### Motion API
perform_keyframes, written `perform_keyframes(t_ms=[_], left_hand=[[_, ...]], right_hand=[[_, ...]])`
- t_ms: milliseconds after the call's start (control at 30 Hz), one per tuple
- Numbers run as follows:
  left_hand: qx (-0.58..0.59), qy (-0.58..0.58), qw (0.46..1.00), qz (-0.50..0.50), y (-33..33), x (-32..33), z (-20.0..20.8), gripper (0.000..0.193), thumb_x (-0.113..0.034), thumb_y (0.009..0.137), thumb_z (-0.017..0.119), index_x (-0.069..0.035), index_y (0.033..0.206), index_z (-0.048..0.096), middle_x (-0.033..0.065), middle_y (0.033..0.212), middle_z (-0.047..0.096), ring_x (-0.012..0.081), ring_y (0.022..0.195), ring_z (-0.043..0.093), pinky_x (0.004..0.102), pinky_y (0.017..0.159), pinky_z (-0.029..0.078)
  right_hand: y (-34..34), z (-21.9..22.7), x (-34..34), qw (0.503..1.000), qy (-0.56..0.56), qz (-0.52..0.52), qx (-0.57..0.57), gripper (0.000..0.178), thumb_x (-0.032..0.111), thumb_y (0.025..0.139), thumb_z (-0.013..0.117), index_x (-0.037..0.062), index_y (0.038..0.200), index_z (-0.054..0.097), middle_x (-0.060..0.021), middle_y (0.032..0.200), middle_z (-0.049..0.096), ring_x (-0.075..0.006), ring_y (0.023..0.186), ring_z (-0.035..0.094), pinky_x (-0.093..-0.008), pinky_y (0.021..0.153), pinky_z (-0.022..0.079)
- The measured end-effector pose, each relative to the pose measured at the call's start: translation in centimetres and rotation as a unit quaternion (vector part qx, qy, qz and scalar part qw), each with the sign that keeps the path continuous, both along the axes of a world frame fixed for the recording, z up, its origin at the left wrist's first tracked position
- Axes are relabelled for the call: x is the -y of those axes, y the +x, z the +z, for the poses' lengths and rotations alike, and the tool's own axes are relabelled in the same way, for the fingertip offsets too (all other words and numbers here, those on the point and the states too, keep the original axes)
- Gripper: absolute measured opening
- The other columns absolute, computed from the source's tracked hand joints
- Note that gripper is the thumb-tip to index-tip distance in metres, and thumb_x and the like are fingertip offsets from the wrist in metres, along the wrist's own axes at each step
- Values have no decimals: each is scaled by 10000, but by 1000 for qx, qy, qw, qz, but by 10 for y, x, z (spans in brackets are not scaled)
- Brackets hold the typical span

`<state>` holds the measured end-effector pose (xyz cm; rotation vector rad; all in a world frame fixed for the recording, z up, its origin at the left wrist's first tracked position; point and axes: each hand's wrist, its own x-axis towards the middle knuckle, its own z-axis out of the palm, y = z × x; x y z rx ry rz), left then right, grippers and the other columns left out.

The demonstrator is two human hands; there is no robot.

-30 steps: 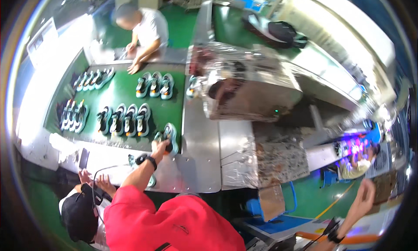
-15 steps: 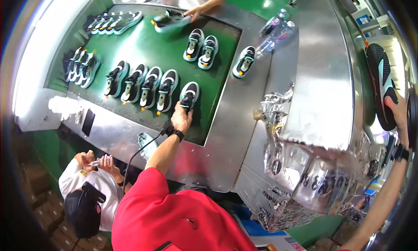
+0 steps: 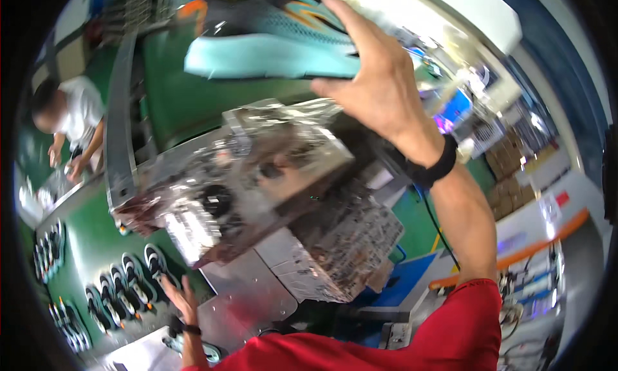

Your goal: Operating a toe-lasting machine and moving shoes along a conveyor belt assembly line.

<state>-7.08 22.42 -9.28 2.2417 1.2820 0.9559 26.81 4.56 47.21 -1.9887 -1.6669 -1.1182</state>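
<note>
My right hand [image 3: 386, 91] grips one end of a sneaker [image 3: 277, 52] at the top of the view. Its fingers lie over the dark upper, and the thumb is under the thick pale teal sole. Low on the left, my left hand [image 3: 183, 298] has its fingers apart. It is beside a black and white sneaker [image 3: 154, 260], the nearest of a row of similar sneakers [image 3: 112, 292] on the green work surface [image 3: 77, 239]. Whether its fingertips touch that sneaker I cannot tell.
A metal machine wrapped in crinkled foil [image 3: 251, 171] stands between my hands, partly blurred. Further sneakers [image 3: 48, 252] are grouped at the far left. Another person [image 3: 77, 117] in a white top works there. Cartons [image 3: 508, 162] and an orange-edged bench [image 3: 508, 265] are at the right.
The view has swung to the right. My right hand now has its sneaker up in the middle top, side on. My left hand's fingers have spread off the sneaker at the end of the row.
</note>
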Motion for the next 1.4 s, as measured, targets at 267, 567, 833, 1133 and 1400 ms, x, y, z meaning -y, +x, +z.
perform_keyframes(t_ms=[267,567,833,1133,1400], left_hand=[[206,-747,328,-540,114,225,304,654,-530,958,451,-40,1390,427,254,1196,598,427,1051,610,556,937,469],[-53,-782,69,-617,65,453,356,807,-602,869,511,12,1382,402,194,1238,563,364,977,615,443,870,509],[-27,-403,260,-877,-32,668,326,394,-138,912,631,3,1264,522,50,1078,636,114,959,571,284,847,477],[-274,-363,124,-882,-104,903,269,693,-312,906,653,99,1387,368,141,1156,631,149,1045,592,270,890,474],[-231,-12,315,-921,-125,1115,184,936,-418,767,718,110,1383,252,329,1259,513,438,1115,564,471,929,477]], right_hand=[[-113,-32,241,992,42,-96,76,719,89,722,736,48,1383,458,-84,1229,605,-208,1069,589,-523,1034,345],[-336,-128,456,849,41,-491,-190,760,107,737,720,115,1419,387,-149,1397,424,-320,1305,417,-564,1097,290],[-525,-220,575,613,573,-424,-341,888,117,683,823,9,1426,348,-118,1341,489,-176,1209,474,-324,1017,404],[-687,-299,657,322,851,-413,-46,576,34,737,707,1,1263,475,-92,1077,597,-197,937,602,-324,852,498],[-739,-286,629,247,806,-528,103,709,215,725,757,-29,1312,443,-112,1175,543,-219,1035,559,-355,929,456]])
